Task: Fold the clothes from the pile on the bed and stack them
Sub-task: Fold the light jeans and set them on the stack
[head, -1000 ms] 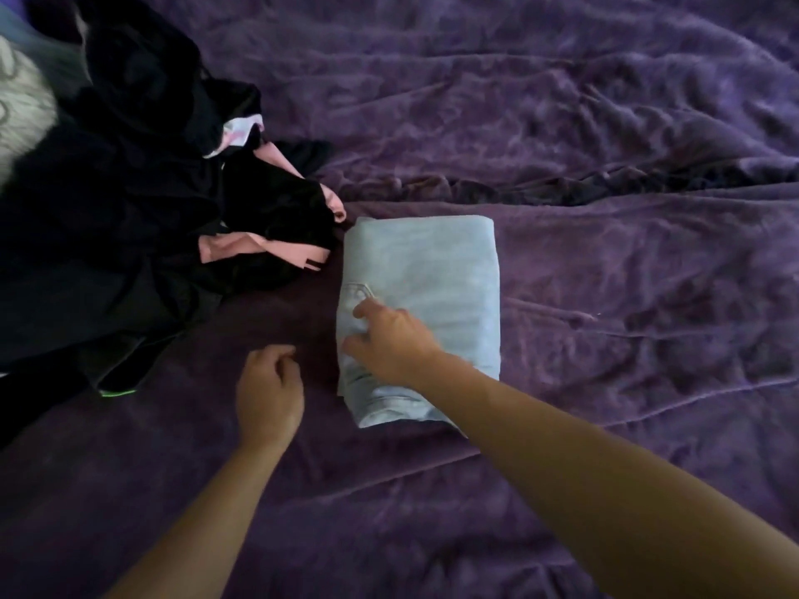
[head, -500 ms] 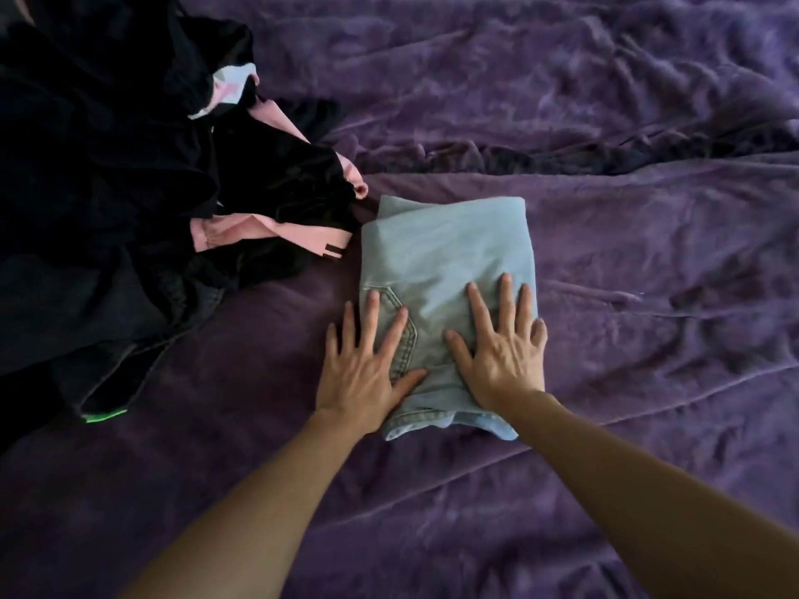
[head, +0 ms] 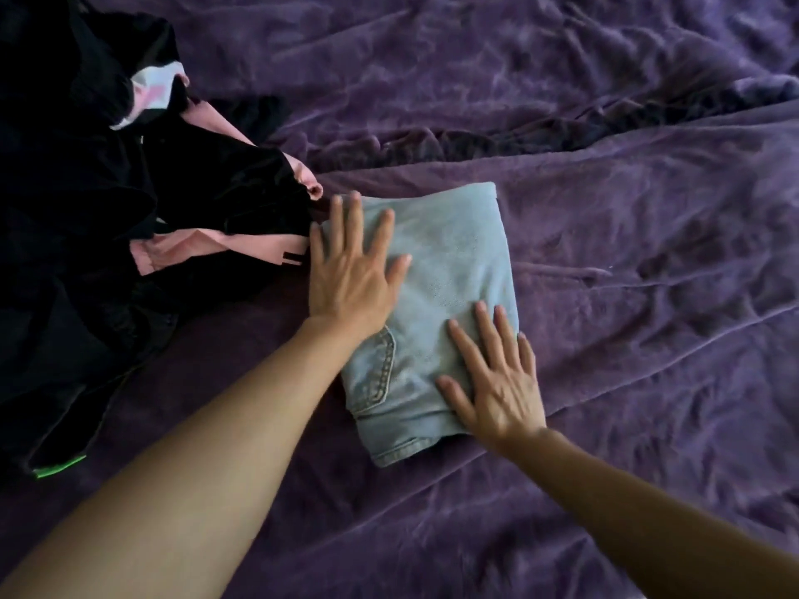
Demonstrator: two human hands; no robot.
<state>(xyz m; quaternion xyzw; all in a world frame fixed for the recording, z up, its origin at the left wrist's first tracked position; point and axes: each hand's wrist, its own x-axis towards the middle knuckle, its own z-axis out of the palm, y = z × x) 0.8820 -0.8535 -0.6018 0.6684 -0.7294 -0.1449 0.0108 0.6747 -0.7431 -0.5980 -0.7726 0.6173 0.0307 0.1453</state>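
Note:
Folded light-blue jeans (head: 454, 261) lie as a compact rectangle in the middle of the purple bedspread (head: 627, 296). My left hand (head: 352, 265) presses flat on their far left corner, fingers spread and straight. Flat on the near right part of the jeans lies my right hand (head: 497, 382), fingers also straight. A back pocket seam shows between my two hands. The unfolded pile (head: 86, 201) of mostly black clothes sits at the left, touching the jeans' left edge.
A pink garment (head: 207, 248) pokes out of the black pile beside my left hand. A neon-green trim (head: 60, 466) shows at the pile's near edge. Wrinkled purple bedspread extends to the right and toward me.
My left hand slid up from the near pocket area to the jeans' far left corner. My right hand stayed pressed on the near right part. The view shifted slightly.

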